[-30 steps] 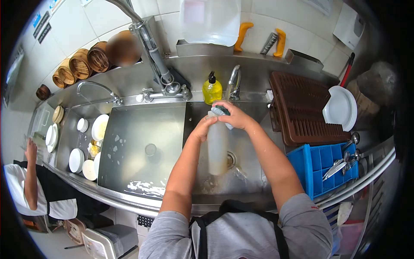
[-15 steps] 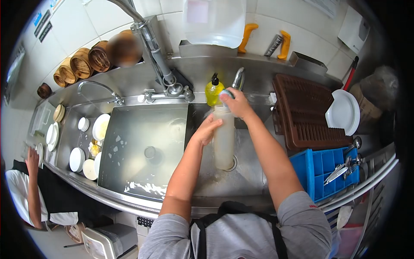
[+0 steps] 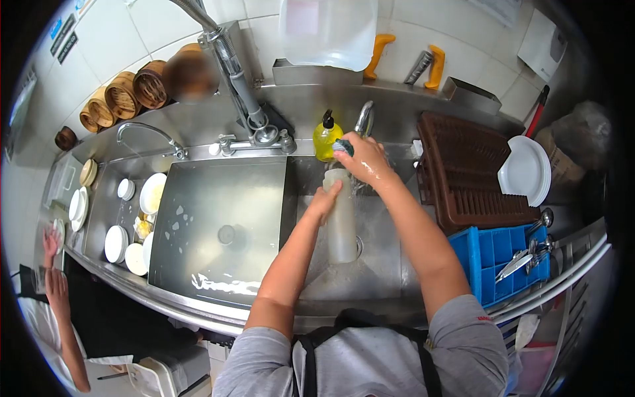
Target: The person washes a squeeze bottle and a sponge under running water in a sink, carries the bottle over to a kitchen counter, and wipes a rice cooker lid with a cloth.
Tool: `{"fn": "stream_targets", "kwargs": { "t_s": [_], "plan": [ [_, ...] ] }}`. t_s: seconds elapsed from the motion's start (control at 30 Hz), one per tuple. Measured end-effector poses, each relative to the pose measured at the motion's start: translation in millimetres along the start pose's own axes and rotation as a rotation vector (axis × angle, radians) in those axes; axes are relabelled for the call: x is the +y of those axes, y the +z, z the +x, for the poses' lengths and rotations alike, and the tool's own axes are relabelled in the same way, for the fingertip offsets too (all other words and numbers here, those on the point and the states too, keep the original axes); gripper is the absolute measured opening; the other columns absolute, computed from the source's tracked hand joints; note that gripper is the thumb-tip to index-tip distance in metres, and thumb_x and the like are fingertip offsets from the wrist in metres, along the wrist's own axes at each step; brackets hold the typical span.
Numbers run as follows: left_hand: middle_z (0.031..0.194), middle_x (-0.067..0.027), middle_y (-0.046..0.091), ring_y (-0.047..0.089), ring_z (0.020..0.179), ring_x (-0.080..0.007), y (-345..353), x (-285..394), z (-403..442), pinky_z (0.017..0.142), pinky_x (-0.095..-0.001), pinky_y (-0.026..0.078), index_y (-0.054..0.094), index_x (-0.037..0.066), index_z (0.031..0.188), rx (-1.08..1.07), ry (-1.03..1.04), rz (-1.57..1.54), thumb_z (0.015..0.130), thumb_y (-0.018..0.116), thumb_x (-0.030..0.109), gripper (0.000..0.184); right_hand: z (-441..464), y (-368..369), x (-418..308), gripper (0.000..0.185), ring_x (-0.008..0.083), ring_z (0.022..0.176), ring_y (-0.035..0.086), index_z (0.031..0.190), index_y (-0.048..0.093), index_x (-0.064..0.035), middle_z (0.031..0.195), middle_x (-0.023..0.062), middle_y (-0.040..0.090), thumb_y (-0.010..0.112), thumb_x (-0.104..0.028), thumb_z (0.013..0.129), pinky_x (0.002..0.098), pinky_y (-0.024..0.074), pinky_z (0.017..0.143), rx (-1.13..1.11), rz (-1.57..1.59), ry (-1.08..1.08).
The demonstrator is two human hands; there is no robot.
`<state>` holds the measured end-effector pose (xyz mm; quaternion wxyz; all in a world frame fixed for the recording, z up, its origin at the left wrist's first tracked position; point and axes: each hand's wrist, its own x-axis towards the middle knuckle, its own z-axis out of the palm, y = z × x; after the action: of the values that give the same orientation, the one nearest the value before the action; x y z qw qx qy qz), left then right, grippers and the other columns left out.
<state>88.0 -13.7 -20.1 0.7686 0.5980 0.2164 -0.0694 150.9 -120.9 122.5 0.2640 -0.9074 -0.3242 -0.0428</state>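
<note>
My left hand [image 3: 323,204] is wrapped round the upper part of a tall, cloudy plastic bottle [image 3: 342,228] with an open mouth, held over the right sink basin [image 3: 387,255]. Just above that mouth, my right hand [image 3: 366,161] pinches a dark green scouring pad [image 3: 342,147]. Water runs down from the tap [image 3: 364,119] beside my wet right wrist and past the bottle. Behind the pad stands a yellow soap pump bottle [image 3: 327,141].
The middle basin [image 3: 225,198] is full of water. Stacked bowls [image 3: 116,244] sit in the left basin. On the right are a brown rack [image 3: 456,165], white plates [image 3: 526,171] and a blue cutlery caddy [image 3: 466,261]. A co-worker's hands [image 3: 58,291] show at far left.
My right hand has turned and moved slightly, exposing the pad's dark side. Water splashes more visibly by my wrist. The bottle shifted slightly. Both the co-worker's hands now show.
</note>
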Motion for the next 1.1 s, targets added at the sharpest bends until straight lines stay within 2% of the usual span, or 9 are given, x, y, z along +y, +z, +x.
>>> {"fn": "stream_targets", "kwargs": {
  "t_s": [0.2, 0.33, 0.53, 0.6, 0.7, 0.8, 0.87, 0.97, 1.1],
  "plan": [
    [0.103, -0.0131, 0.055, 0.054, 0.093, -0.0278, 5.2, -11.8, 5.4, 0.08, -0.0454, 0.043, 0.045, 0.006, 0.113, -0.208, -0.287, -0.567, 0.084, 0.026, 0.056, 0.061, -1.4, -3.8, 5.9, 0.047, 0.0306, 0.086, 0.056, 0.108, 0.048, -0.0051, 0.09, 0.0193, 0.059, 0.056, -0.037, 0.075, 0.0355, 0.0421, 0.075, -0.135, 0.27, 0.06],
    [0.101, -0.0137, 0.055, 0.053, 0.094, -0.0288, 11.3, -13.3, 5.7, 0.082, -0.0471, 0.042, 0.046, 0.006, 0.111, -0.257, -0.278, -0.733, 0.087, 0.014, 0.051, 0.059, 4.0, 4.6, 8.9, 0.058, 0.0329, 0.101, 0.05, 0.113, 0.046, -0.0007, 0.105, 0.0222, 0.053, 0.054, -0.042, 0.072, 0.0348, 0.037, 0.086, -0.208, 0.433, 0.138],
    [0.096, -0.013, 0.057, 0.056, 0.086, -0.0265, 5.9, -11.1, 3.1, 0.079, -0.0441, 0.044, 0.049, 0.004, 0.106, -0.416, -0.239, -0.943, 0.085, 0.036, 0.04, 0.043, 12.7, 11.1, 14.7, 0.057, 0.0326, 0.103, 0.048, 0.116, 0.04, -0.0002, 0.111, 0.0233, 0.049, 0.049, -0.034, 0.071, 0.0341, 0.0353, 0.089, -0.15, 0.464, 0.248],
    [0.102, -0.0123, 0.055, 0.054, 0.091, -0.026, 11.1, 0.9, -12.0, 0.08, -0.0426, 0.044, 0.047, 0.005, 0.111, -0.324, -0.168, -0.844, 0.084, 0.037, 0.044, 0.048, 14.9, 17.9, 20.8, 0.057, 0.0321, 0.106, 0.046, 0.117, 0.038, 0.0005, 0.116, 0.0236, 0.045, 0.049, -0.029, 0.07, 0.0337, 0.0342, 0.09, -0.107, 0.5, 0.229],
    [0.108, -0.0123, 0.051, 0.051, 0.097, -0.0271, 15.0, 5.1, -13.3, 0.083, -0.0423, 0.042, 0.042, 0.008, 0.117, -0.325, -0.041, -0.762, 0.081, 0.037, 0.053, 0.058, 13.9, 49.7, 27.6, 0.056, 0.0352, 0.112, 0.039, 0.12, 0.038, -0.0064, 0.123, 0.0202, 0.039, 0.052, -0.028, 0.071, 0.0381, 0.0318, 0.093, 0.057, 0.489, 0.018],
    [0.115, -0.0131, 0.047, 0.049, 0.101, -0.0273, 12.6, 8.3, -13.1, 0.083, -0.0416, 0.042, 0.038, 0.01, 0.122, -0.334, 0.041, -0.716, 0.08, 0.035, 0.06, 0.066, -24.0, 45.3, -1.0, 0.053, 0.0394, 0.112, 0.035, 0.12, 0.041, -0.0161, 0.127, 0.0154, 0.035, 0.058, -0.025, 0.07, 0.0439, 0.0303, 0.093, -0.019, 0.085, -0.077],
    [0.115, -0.013, 0.048, 0.05, 0.101, -0.0262, -1.1, 21.5, -22.7, 0.081, -0.0404, 0.044, 0.038, 0.01, 0.122, -0.336, 0.08, -0.667, 0.08, 0.034, 0.06, 0.066, -48.9, 56.4, 1.3, 0.052, 0.0385, 0.109, 0.037, 0.117, 0.046, -0.0254, 0.126, 0.0087, 0.037, 0.063, -0.024, 0.067, 0.0461, 0.0314, 0.091, 0.053, 0.054, -0.387],
    [0.11, -0.013, 0.05, 0.053, 0.096, -0.0241, -13.5, 19.9, -9.1, 0.077, -0.0385, 0.046, 0.039, 0.009, 0.12, -0.263, 0.092, -0.567, 0.08, 0.036, 0.059, 0.063, -87.4, 46.9, -2.8, 0.045, 0.0275, 0.097, 0.045, 0.105, 0.053, -0.0303, 0.115, -0.0005, 0.044, 0.065, -0.023, 0.062, 0.0378, 0.0402, 0.082, -0.122, -0.053, -0.842],
    [0.093, -0.0085, 0.057, 0.057, 0.081, -0.0198, 0.5, 21.4, -11.7, 0.07, -0.0343, 0.048, 0.047, 0.009, 0.109, -0.309, 0.041, -0.527, 0.079, 0.041, 0.058, 0.058, -56.0, 37.9, 13.7, 0.041, 0.0222, 0.084, 0.049, 0.101, 0.055, -0.0269, 0.106, 0.0005, 0.048, 0.064, -0.018, 0.062, 0.0327, 0.0441, 0.072, 0.067, -0.144, -0.705]
  ]
}}
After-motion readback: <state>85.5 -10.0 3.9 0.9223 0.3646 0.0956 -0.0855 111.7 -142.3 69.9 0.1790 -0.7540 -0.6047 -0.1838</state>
